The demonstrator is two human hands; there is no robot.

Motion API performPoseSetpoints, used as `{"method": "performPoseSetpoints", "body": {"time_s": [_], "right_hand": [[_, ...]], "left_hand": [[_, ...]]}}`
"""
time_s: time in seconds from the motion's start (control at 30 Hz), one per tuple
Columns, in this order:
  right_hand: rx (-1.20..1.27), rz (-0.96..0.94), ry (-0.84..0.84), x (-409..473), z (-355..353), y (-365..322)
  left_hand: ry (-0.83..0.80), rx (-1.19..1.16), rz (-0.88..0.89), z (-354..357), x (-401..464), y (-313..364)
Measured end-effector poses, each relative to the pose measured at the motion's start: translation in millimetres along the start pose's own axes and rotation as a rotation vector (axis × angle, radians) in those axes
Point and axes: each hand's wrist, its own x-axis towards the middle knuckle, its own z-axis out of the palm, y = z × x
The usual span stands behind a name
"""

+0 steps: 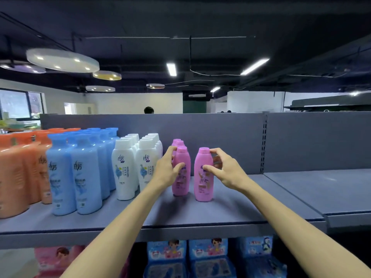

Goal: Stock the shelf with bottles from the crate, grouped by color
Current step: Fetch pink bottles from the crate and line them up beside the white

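Your left hand (168, 171) is wrapped around the front pink bottle (181, 173) of the left pink row, thumb across its label and fingers curled round the far side. Your right hand (221, 169) has the other front pink bottle (203, 175) pinched, forefinger up on the cap and thumb pressed on the label lower down. Both bottles stand upright on the grey shelf (230, 205), just beside each other with a small gap between. Behind the left one I can count two more pink caps (177, 141) lined up toward the back panel, so that's four pink in view, though more could be hidden behind. Left of those sit the white bottles (124, 169), two rows, and I make out about four caps per row, but the back ones blur together. Then the blue bottles (74, 177), also two rows, roughly four or five deep, hard to say exactly. The orange bottles (18, 173) are at the far left, cut off by the edge, so no honest count there. All colors are grouped in their own blocks. On the shelf level below you've got three blue packs (208, 255) with cartoon kids on them and one pink pack (54, 259) on the left.
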Motion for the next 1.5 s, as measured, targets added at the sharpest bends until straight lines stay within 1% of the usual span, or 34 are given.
{"method": "performPoseSetpoints", "body": {"time_s": [0.2,0.33,0.43,0.57,0.7,0.77,0.83,0.9,1.07,1.23,1.33,1.5], "right_hand": [[0.055,-0.008,-0.009,22.7,3.3,21.8],[0.090,0.002,-0.011,29.4,7.0,29.8],[0.106,0.005,-0.022,32.1,7.0,34.7],[0.117,-0.003,-0.025,32.3,8.9,39.1],[0.150,0.017,-0.052,33.6,7.4,36.7],[0.131,0.056,-0.100,32.3,6.0,35.7],[0.040,0.104,-0.184,29.0,6.4,34.8],[0.014,0.160,-0.221,26.6,7.9,34.9],[-0.089,0.181,-0.210,29.2,16.0,28.8],[-0.063,0.197,-0.199,37.4,41.1,21.6],[-0.073,0.193,-0.195,41.8,56.2,13.5],[-0.062,0.237,-0.164,47.5,74.6,5.1]], "left_hand": [[0.053,0.067,-0.064,15.8,29.0,-16.2],[0.048,0.163,-0.056,27.9,44.5,-16.6],[0.045,0.201,-0.114,32.7,53.5,-18.5],[0.106,0.228,-0.227,30.5,57.8,-19.3],[0.146,0.302,-0.260,36.2,54.7,-15.6],[0.163,0.331,-0.260,38.0,50.8,-14.7],[0.163,0.376,-0.244,39.1,45.3,-15.9],[0.171,0.414,-0.208,39.3,38.1,-17.1],[0.187,0.492,-0.046,38.8,19.0,-18.8],[0.100,0.648,0.085,23.2,-5.0,-11.8],[0.067,0.670,0.116,11.1,-15.1,-16.6],[0.018,0.678,0.100,-9.7,-29.9,-9.0]]}}
